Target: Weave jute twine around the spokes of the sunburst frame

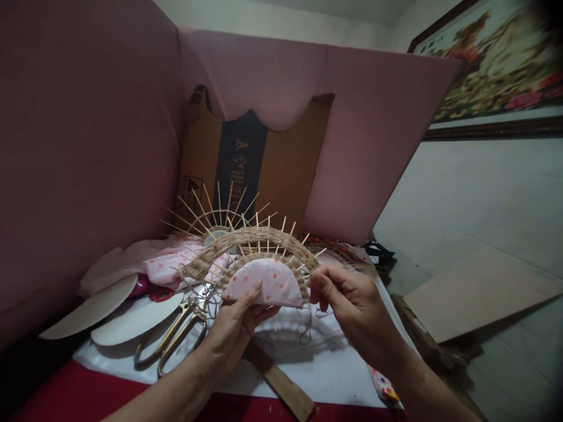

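Note:
My left hand (235, 325) grips the lower edge of a half-round woven piece (250, 246), thumb pressed on its pink dotted fabric centre (270, 281). Bands of jute cord arch over the fabric, and several thin wooden sticks fan outward from them. My right hand (352, 302) is closed in a pinch at the piece's right end, fingers on the cord by the sticks there. A second stick-fanned piece (211, 214) stands just behind.
Gold-handled scissors (176, 334) lie on the white cloth (325, 369) left of my left hand. White half-round card shapes (94, 305) and pink dotted fabric (165, 264) lie further left. A cardboard box (246, 164) and pink panels stand behind. A cardboard sheet (479, 293) lies on the floor at right.

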